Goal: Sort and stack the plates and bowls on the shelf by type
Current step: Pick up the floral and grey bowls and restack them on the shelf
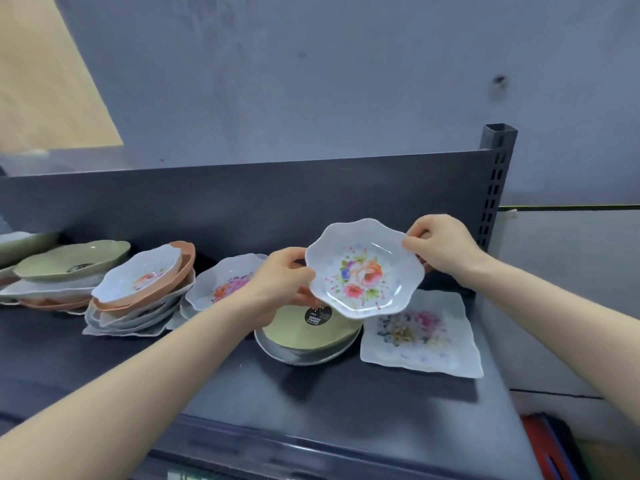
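— head view, biggest first: what carries everything?
— the dark shelf. piles run along its back, and the work is toward its right end.
— and the piece in hand?
— a scalloped floral bowl, held in the air and tipped toward the camera. it is over a green bowl that sits in a grey dish, just left of a square floral plate.
— how is it held?
— the left hand pinches the near-left rim, thumb against the edge and fingers curled underneath. the right hand pinches the far-right rim between thumb and forefinger.
— how to do this step well?
— my judgement: it doesn't belong on the green one. carry it left to the matching floral bowl behind the left wrist. level it, turn it so the scallops line up, lower it with both hands, and let go only once it sits flat.
— counts?
— scalloped floral bowls: three. that is the held one, its match, and a third floral bowl nested in an orange bowl on the middle pile.
— and the rest?
— green bowls: two clear ones, the second green bowl topping the far-left pile. square floral plates: one lying apart. the flat white pieces under the middle pile may be more, but their edges blur together and i can't count them. grey dish: one. black sticker inside the near green bowl: one.
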A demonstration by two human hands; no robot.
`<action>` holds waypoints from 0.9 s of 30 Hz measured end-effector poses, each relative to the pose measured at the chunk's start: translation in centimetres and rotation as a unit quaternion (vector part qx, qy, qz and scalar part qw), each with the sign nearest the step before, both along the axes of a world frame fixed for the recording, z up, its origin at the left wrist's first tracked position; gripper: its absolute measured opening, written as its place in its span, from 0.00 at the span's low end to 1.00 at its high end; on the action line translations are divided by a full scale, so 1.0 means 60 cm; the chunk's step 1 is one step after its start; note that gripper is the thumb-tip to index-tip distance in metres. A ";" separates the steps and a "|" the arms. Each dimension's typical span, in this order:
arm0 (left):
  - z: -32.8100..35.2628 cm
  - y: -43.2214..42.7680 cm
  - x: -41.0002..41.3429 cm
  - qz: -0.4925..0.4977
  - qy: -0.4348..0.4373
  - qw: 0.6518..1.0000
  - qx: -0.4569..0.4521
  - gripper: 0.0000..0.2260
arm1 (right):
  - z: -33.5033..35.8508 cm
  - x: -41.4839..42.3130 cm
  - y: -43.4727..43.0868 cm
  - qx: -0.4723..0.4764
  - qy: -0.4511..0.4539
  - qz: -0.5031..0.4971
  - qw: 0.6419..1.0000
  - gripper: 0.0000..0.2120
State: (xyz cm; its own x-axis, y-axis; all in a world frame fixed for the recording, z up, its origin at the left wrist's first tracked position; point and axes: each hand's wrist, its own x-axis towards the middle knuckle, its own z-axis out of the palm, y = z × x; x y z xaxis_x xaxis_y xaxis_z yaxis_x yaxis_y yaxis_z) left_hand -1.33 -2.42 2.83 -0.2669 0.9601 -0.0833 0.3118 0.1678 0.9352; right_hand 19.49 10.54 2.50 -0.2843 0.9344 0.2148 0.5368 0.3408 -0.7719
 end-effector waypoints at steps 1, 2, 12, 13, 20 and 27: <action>0.000 -0.008 -0.010 0.016 0.003 1.000 0.001 0.16 | -0.010 -0.013 -0.001 -0.025 0.016 0.019 0.999 0.10; 0.000 -0.016 -0.020 0.034 0.006 0.999 0.000 0.17 | -0.020 -0.025 -0.001 -0.059 0.025 0.035 0.997 0.13; 0.008 -0.086 -0.128 0.160 -0.071 0.985 0.001 0.15 | -0.106 -0.106 -0.022 -0.155 -0.191 0.085 0.965 0.06; 0.009 -0.089 -0.140 0.171 -0.087 0.981 0.001 0.14 | -0.102 -0.109 -0.021 -0.157 -0.178 0.071 0.969 0.06; 0.047 -0.102 -0.248 0.215 -0.147 0.965 0.039 0.12 | 0.021 -0.111 -0.014 -0.101 -0.100 -0.004 0.990 0.08; 0.111 -0.134 -0.394 0.252 -0.125 0.956 0.084 0.11 | 0.077 -0.231 -0.064 -0.144 0.024 0.020 0.989 0.06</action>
